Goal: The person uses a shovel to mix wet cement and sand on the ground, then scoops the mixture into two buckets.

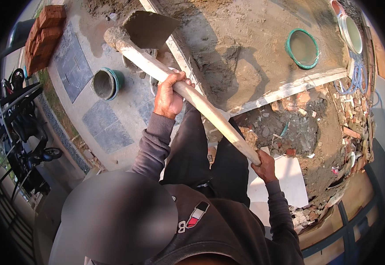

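My left hand grips the middle of a pale wooden hoe handle. Around the handle's near end, at lower right, my right hand is closed. The handle slants up to the left, where a broad metal hoe blade is raised in front of me. Grey mortar crusts the hoe's socket end. Beyond the handle, wet grey mortar spreads inside a frame of pale boards. My legs stand near the corner of that frame.
Left of the frame is a mortar-filled green bucket; another green-rimmed bucket sits in the mortar. Stacked red bricks and motorcycles are farther left. Rubble, a white sheet and a blue hose lie right.
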A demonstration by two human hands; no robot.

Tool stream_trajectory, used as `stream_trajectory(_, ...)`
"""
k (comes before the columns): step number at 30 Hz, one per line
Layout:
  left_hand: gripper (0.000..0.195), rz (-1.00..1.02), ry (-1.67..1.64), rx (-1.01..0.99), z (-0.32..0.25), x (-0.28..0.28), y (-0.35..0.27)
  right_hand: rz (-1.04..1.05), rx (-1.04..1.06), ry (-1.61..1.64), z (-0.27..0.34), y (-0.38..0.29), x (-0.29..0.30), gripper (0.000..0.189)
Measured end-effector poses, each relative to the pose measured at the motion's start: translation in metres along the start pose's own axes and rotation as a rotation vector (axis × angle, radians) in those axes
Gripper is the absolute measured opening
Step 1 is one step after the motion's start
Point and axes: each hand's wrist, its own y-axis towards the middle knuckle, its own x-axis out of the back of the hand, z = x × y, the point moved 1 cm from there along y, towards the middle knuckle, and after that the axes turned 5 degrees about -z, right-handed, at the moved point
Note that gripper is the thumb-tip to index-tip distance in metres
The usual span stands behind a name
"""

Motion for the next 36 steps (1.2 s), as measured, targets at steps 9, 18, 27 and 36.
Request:
stream_trajectory(9,0.024,0.03,0.286,0.033,0.123,-0.052,0.067,-0.011,-0.365,0.332,-0.001,-0.03,-0.018,0.031)
stream_trajectory(18,0.023,-0.204,0.576,0.256,0.258,-0.014,0.028,0.032,-0.623,0.688,-0.01,-0.003,-0.063,0.024)
stream_trajectory(27,0.02,-0.179,0.841,0.387,0.251,0.029,0.046,0.144,-0.743,0.963,0.035,-0.008,-0.091,0.03)
stream_trajectory(36,0.019,-0.17,0.832,0.476,0.251,0.029,0.013,0.159,-0.702,0.787,0.053,-0.035,-0.064,0.032)
